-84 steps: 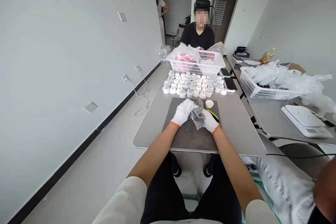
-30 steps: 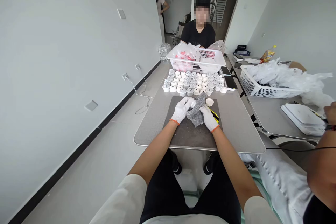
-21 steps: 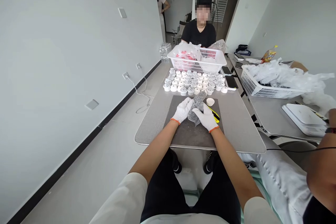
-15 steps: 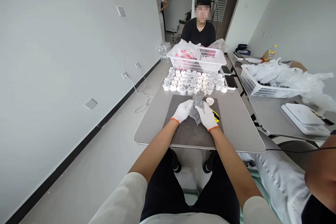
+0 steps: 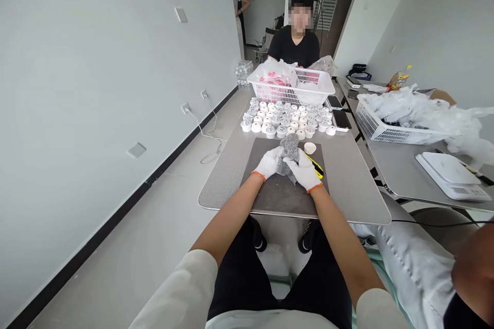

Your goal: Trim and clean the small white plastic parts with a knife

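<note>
A speckled grey cloth (image 5: pixel 288 147) is bunched between my two gloved hands, just above the dark mat (image 5: pixel 283 198). My left hand (image 5: pixel 269 163), in a white knit glove with an orange cuff, is closed on the cloth's left side. From the right, my right hand (image 5: pixel 304 170) grips it, the thumb lying across the front. Whatever the cloth may wrap is hidden. Beside my right hand lies a yellow and black utility knife (image 5: pixel 317 168), partly covered by the glove. A small white cup (image 5: pixel 310 148) sits at the mat's far right.
Rows of small white cups with lids (image 5: pixel 287 121) stand beyond the mat. Behind them is a white basket (image 5: pixel 291 93) with bags, and a person (image 5: pixel 296 46) sits there. Phones (image 5: pixel 340 120) lie to the right. A side table bears another basket (image 5: pixel 401 135) and a scale (image 5: pixel 451 176).
The grey cloth has shifted and folded between my hands, its lower end now swung to the right. More of the utility knife shows. The view has moved slightly.
</note>
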Demonstrator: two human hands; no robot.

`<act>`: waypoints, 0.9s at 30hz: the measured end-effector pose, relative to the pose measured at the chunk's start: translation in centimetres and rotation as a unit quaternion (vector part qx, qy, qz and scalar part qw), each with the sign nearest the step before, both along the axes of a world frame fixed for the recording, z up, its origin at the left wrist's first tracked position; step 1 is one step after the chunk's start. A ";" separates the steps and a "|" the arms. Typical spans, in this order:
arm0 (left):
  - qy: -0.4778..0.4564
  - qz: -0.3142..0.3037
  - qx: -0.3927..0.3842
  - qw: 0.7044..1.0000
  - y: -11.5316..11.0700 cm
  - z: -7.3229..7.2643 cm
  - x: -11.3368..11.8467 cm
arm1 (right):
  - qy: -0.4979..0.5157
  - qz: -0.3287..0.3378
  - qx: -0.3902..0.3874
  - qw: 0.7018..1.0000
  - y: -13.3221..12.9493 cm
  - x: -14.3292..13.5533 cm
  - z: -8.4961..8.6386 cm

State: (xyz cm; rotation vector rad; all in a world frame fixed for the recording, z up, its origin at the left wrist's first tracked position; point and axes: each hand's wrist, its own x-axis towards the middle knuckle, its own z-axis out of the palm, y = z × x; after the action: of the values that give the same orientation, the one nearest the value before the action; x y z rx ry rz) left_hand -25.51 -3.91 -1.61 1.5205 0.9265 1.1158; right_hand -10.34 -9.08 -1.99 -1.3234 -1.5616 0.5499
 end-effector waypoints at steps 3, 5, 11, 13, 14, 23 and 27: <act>0.040 -0.005 0.025 0.999 -0.1 0.2 -0.2 | 0.008 -0.025 0.007 1.000 0.5 0.4 0.0; 0.055 0.010 0.028 0.998 -0.1 0.5 -0.2 | 0.013 -0.029 0.009 0.999 0.6 0.7 0.0; -0.003 0.022 0.005 1.000 -0.2 1.5 -0.2 | 0.025 -0.019 -0.069 0.997 -0.6 0.0 0.7; -0.043 0.014 -0.016 0.999 -0.5 2.0 -0.2 | 0.035 -0.033 -0.099 0.994 -1.0 -0.5 1.2; -0.060 0.006 -0.028 0.998 -0.7 2.2 -0.3 | 0.038 -0.040 -0.102 0.993 -1.1 -0.6 1.5; 0.021 -0.109 -0.015 0.994 -1.7 3.7 -0.8 | 0.023 -0.139 -0.067 0.988 -0.4 -0.4 2.8; 0.070 -0.087 -0.009 0.994 -1.5 3.2 -1.0 | 0.018 -0.120 -0.054 0.991 0.0 -0.2 2.0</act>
State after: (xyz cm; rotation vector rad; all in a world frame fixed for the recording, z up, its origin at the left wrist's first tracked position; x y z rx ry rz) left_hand -26.48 -5.38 1.55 1.6462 0.8770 0.8840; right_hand -10.50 -9.05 0.01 -1.5500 -1.3345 0.5092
